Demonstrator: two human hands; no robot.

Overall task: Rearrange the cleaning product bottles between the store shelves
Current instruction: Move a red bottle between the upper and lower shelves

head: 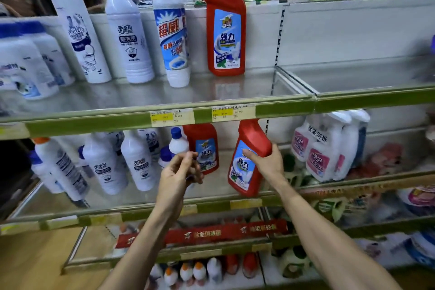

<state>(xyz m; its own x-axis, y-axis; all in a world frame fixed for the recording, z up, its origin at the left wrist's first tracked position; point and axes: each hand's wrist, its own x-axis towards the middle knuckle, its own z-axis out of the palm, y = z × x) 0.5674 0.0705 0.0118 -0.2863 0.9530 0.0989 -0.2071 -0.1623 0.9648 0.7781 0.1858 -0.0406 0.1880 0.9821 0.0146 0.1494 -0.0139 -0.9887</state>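
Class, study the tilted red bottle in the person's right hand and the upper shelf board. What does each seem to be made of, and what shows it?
The tilted red bottle: likely moulded plastic, opaque, smooth, with soft highlights; its label looks like glossy printed film. The upper shelf board: glass or clear plastic, since it mirrors the standing red bottle; which one cannot be told.

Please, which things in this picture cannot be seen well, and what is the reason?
Head view:
Held red bottle: cap hidden behind the green shelf edge.
Standing red bottle: lower label covered by the left hand; contact unclear.
Price tags: print too small.
Far-left bottles: blurred, cut by the frame edge.
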